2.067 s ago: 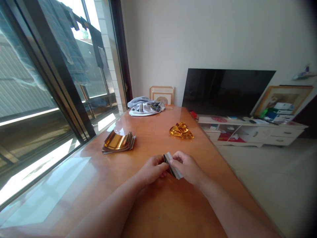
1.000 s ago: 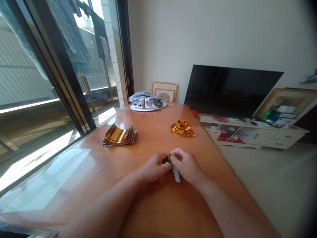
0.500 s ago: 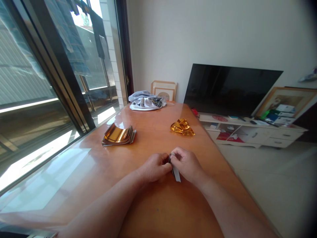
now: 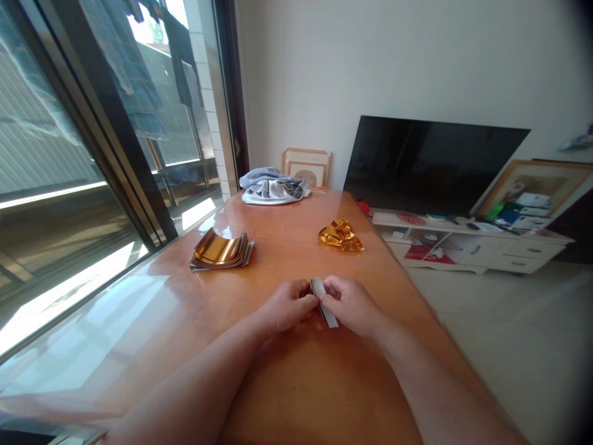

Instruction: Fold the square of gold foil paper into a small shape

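A narrow folded strip of paper (image 4: 330, 316), pale grey on its visible face, is pinched between my two hands above the table. My left hand (image 4: 294, 304) has its thumb and fingers closed on the strip's left side. On the right side, my right hand (image 4: 348, 303) grips it with thumb and bent fingers. The strip's lower end sticks out below the fingers, and its upper end shows between the hands. Beyond my left hand lies a curled stack of shiny gold foil paper sheets (image 4: 217, 248). Crumpled or folded gold foil (image 4: 340, 236) sits beyond my right hand.
The brown table (image 4: 296, 389) runs away from me, with bundled grey cloth (image 4: 273, 188) at its far end. Glass sliding doors (image 4: 134, 123) stand on the left. To the right are a low white cabinet (image 4: 500, 250) and a large black television (image 4: 435, 167).
My right fingers have moved down along the strip, uncovering its upper end. The strip's lower end has risen slightly. The gold foil stack and the crumpled foil stay in place.
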The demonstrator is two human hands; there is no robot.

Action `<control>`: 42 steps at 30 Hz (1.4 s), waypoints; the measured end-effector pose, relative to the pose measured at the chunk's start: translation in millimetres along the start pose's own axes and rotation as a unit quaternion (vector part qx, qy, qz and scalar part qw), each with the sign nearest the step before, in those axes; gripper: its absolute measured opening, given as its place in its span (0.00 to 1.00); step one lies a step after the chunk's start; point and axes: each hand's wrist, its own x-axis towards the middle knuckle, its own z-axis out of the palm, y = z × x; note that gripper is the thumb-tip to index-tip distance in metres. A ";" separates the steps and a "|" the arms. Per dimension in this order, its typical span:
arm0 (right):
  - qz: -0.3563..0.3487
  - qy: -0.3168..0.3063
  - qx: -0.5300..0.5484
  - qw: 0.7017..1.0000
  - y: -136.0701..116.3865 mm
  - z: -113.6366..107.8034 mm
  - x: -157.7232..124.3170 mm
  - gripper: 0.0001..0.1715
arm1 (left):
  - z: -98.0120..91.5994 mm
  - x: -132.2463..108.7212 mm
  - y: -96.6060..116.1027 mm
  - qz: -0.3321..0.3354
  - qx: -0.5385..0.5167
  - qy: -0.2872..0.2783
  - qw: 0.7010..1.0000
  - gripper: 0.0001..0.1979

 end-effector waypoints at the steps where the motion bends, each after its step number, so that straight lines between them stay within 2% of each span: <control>1: 0.008 -0.024 0.005 1.000 1.7 -2.0 -0.1 0.04 | -0.1 -0.1 0.6 -0.005 -0.009 0.003 1.000 0.10; 5: 0.027 -0.096 0.005 0.995 6.8 -8.5 -0.3 0.06 | -0.8 -1.1 3.5 -0.011 -0.016 0.007 1.000 0.10; 13: 0.034 -0.105 0.005 0.994 8.3 -11.6 1.2 0.11 | -3.3 -0.8 3.7 -0.008 -0.037 -0.009 0.999 0.11; 16: 0.030 -0.108 0.017 0.994 6.7 -12.2 0.5 0.11 | -3.6 -0.6 3.9 -0.014 -0.047 -0.013 0.999 0.11; 22: 0.018 -0.161 0.041 0.986 4.1 -13.3 -0.9 0.09 | -3.2 -1.8 6.3 -0.016 -0.052 -0.010 0.999 0.11; 34: 0.051 -0.132 0.063 0.988 12.4 -8.9 1.4 0.09 | -3.8 -3.4 7.8 -0.014 -0.055 -0.023 0.998 0.12; 39: 0.042 -0.174 0.079 0.981 8.7 -10.5 -0.3 0.07 | -3.9 -2.0 7.1 -0.012 -0.059 -0.024 0.998 0.11; 42: 0.041 -0.166 0.072 0.983 8.9 -8.9 0.6 0.07 | -4.1 -0.8 5.3 -0.007 -0.045 -0.018 0.999 0.11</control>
